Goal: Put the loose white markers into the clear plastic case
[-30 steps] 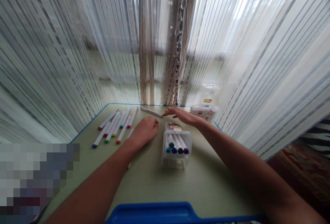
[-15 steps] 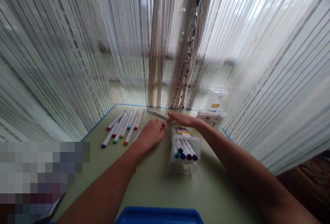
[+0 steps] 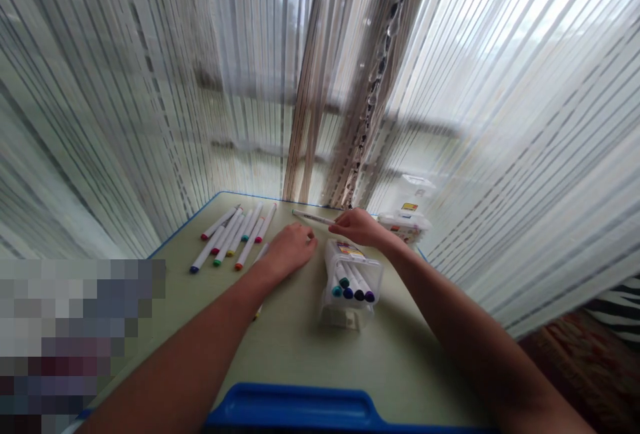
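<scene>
My right hand (image 3: 359,227) pinches one end of a white marker (image 3: 311,217) with a green cap, lying near the far edge of the pale green table (image 3: 300,347). My left hand (image 3: 290,249) rests on the table, fingers curled, on top of another marker (image 3: 261,255) that sticks out from under it. A clear plastic marker box (image 3: 350,284) lies on its side just right of my left hand, with several markers inside, coloured caps toward me. A row of several white markers (image 3: 233,237) lies at the far left.
A clear plastic lid or second container (image 3: 406,222) with a label sits at the far right corner. A blue plastic edge (image 3: 295,407) runs along the near side. Striped sheer curtains (image 3: 150,87) surround the table closely. A blurred patch covers the lower left.
My right hand went from flat and open above the green-capped marker to closed on its end. My left hand stayed in place. The camera shifted slightly.
</scene>
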{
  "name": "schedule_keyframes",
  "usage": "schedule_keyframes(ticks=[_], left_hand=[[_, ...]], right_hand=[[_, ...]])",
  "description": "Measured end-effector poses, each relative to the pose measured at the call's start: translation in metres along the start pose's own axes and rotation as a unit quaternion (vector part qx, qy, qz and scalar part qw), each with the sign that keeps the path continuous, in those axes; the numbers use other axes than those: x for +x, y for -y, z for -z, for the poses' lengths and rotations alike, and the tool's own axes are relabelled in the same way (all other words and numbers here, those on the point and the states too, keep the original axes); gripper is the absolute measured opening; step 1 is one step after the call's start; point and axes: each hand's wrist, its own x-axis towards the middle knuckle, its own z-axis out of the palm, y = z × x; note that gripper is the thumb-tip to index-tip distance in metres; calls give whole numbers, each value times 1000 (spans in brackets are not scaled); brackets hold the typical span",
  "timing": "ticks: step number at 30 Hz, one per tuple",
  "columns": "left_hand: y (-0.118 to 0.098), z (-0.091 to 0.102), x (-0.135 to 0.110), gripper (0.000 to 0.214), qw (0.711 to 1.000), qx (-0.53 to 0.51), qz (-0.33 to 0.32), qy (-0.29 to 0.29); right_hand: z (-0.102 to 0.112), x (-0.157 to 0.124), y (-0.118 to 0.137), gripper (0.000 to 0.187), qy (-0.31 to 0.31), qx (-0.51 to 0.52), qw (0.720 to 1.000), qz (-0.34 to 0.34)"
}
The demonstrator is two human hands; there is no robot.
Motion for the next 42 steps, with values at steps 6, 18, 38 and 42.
schedule_keyframes(ticks=[6, 18, 38, 42], left_hand=[[0, -2, 0, 27, 1000, -1, 7, -4], [1, -2, 0, 26, 999, -27, 19, -2], [-42, 39, -9, 47, 800, -570, -82, -168], [-53, 48, -14, 30, 820, -547, -103, -138]], right_hand=[[-8, 7, -8, 22, -27, -12, 999, -41], [-17, 19, -10, 17, 4, -27, 1000, -15], [30, -89, 5, 34, -174, 395, 900, 63], [19, -100, 8, 33, -237, 491, 834, 80]])
